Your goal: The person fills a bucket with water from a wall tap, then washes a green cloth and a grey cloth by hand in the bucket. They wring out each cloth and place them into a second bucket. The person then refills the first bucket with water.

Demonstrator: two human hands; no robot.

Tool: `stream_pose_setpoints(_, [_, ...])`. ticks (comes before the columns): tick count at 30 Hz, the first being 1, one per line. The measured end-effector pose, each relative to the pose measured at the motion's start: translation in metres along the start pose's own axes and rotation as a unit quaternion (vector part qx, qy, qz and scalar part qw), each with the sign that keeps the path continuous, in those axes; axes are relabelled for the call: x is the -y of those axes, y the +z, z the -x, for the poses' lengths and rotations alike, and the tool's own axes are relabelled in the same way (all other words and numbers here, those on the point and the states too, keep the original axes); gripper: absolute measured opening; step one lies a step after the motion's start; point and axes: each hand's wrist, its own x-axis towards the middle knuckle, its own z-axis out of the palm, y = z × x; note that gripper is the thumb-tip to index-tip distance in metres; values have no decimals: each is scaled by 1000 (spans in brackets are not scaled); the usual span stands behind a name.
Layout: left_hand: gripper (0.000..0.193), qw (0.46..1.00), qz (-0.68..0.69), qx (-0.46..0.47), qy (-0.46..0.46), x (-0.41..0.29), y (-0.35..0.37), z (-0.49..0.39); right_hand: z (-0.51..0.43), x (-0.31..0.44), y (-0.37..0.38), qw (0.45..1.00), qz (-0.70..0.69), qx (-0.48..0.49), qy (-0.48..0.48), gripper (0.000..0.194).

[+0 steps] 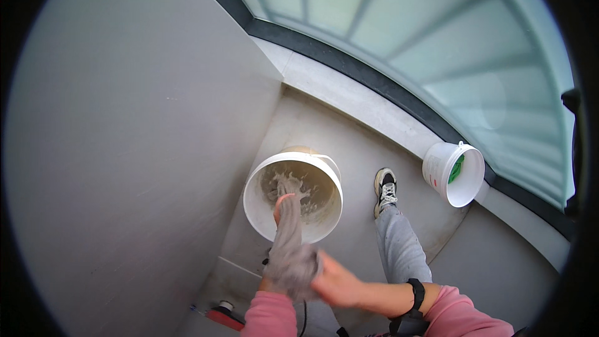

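A soaked grey cloth (288, 243), blurred by motion, stretches over my left forearm and down into the mouth of a white plastic bucket (251, 206). My left hand (280, 207), mostly hidden by the cloth, is closed around its lower part inside the bucket's mouth. Cloudy grey-brown water (318, 187) splashes there. My right hand (334, 281), also blurred, grips the cloth's upper end beside my left forearm.
A smooth grey wall (140, 150) rises at the left. A second white bucket (435, 168) with green material (456, 170) inside stands by the ledge (355, 103) under frosted glass. A red-and-black object (224, 317) lies at bottom left. My shoe (386, 192) is right of the first bucket.
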Motion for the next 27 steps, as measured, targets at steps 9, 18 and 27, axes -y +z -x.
stream_pose_setpoints(9, [64, 953, -260, -10, -156, 98, 15, -28, -166, -154, -173, 916, 124, -380, -25, 54])
stream_pose_setpoints(18, [68, 869, -363, 206, -265, 141, 40, -59, -174, -150, -176, 895, -110, -393, 179, 102])
stream_pose_setpoints(27, [58, 987, 31, 115, -112, -58, -45, 78, -203, -152, -156, 911, -256, -296, 128, 126])
